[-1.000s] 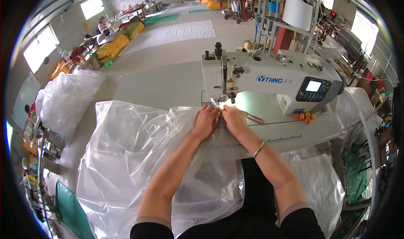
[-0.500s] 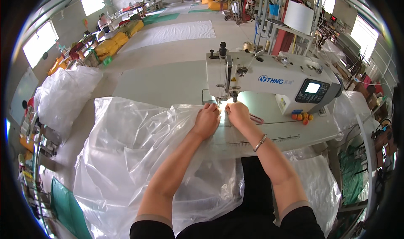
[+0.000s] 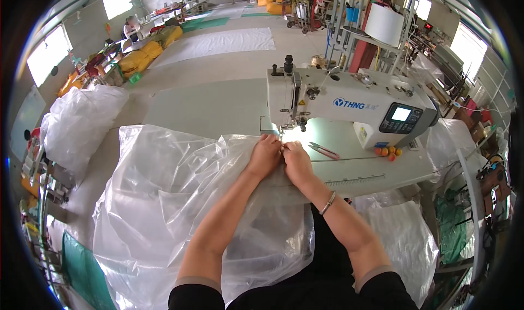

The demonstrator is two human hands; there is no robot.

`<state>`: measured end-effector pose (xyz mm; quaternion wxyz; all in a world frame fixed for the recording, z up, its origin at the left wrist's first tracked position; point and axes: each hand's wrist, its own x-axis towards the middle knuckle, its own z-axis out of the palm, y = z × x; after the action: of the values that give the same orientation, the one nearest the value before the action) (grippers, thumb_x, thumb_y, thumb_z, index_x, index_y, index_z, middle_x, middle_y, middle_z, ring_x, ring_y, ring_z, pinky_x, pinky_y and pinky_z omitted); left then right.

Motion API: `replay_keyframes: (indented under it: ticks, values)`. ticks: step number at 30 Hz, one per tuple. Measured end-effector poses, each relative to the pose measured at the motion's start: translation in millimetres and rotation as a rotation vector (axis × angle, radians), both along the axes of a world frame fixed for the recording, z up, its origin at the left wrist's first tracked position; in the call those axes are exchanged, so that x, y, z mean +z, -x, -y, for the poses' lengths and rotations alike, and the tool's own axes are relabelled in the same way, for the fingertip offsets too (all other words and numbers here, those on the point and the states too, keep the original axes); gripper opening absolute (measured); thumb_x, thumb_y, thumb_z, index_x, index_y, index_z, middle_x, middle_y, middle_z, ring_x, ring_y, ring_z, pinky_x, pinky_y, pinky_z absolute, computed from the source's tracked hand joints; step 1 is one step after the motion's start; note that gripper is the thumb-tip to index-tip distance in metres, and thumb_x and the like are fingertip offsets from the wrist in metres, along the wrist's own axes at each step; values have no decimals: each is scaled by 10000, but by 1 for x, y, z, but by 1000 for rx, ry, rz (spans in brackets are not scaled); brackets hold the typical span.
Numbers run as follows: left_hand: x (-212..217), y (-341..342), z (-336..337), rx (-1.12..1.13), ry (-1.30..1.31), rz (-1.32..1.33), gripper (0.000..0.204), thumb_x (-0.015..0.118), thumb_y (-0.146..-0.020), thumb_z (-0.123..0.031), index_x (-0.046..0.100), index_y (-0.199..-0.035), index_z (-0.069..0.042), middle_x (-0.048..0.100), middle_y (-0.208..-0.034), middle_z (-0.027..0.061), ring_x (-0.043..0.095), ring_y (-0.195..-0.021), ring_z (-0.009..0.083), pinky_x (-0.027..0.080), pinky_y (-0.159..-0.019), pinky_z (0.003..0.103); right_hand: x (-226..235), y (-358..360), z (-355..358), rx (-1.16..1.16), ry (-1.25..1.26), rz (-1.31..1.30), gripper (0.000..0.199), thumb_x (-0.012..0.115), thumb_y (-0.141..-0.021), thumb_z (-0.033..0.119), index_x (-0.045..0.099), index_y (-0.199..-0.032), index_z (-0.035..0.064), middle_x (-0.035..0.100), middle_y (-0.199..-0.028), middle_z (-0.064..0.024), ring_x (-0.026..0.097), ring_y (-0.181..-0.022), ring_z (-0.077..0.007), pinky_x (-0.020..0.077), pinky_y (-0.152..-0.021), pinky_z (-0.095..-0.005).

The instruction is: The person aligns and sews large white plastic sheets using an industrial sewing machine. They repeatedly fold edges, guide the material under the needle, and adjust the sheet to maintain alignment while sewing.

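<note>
Two hands mid-frame, nearly touching: left hand [image 3: 265, 154] has fingers closed on the sheet [image 3: 158, 187], right hand [image 3: 296, 161] fingers curled narrow, can't tell on what. Sheet fills centre to lower left. Both sit right under the machine's [image 3: 333, 100] needle end; creeping forward risks a stab. Sheet's hanging weight could skew the edge. Snips [image 3: 325, 151], right of centre, could snag it. Fruit [image 3: 388, 152] further right, out of the way.

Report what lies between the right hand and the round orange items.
In the head view, thread snips lie on the sewing table between the right hand and the round orange items.
</note>
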<state>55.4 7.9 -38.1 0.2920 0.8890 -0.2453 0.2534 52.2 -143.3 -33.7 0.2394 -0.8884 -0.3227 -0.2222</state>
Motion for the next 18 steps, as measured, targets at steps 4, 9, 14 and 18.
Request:
replay_keyframes:
  ticks: [4,9,14,18]
  values:
    - [5,8,8,58,-24,-49,205,590,-710,-16,637,-909,-3,601,-937,123,552,-968,307,437,-891,396,7,-21,20,-111,-339,-222,148,670,-766,86,688,-881,-7,656,-886,-173,643,-811,-320,519,-725,-388]
    - [3,8,6,45,-23,-38,190,571,-733,-9,643,-908,11,600,-941,119,553,-965,298,423,-907,393,16,-22,8,-334,39,-397,278,791,-686,271,720,-815,35,686,-756,-150,664,-708,-305,520,-652,-371]
    - [1,5,4,67,17,-70,216,549,-749,-11,643,-941,20,596,-1002,140,536,-1003,331,425,-915,404,24,-22,-6,-437,-5,-514,186,738,-707,217,734,-821,70,691,-777,-159,672,-735,-309,529,-683,-370]
    - [-6,2,6,99,105,-149,253,538,-752,-11,647,-979,8,587,-1049,154,513,-1038,362,432,-921,415,20,-30,-4,-306,-130,-720,139,645,-728,129,721,-826,67,684,-789,-166,672,-771,-305,529,-697,-387]
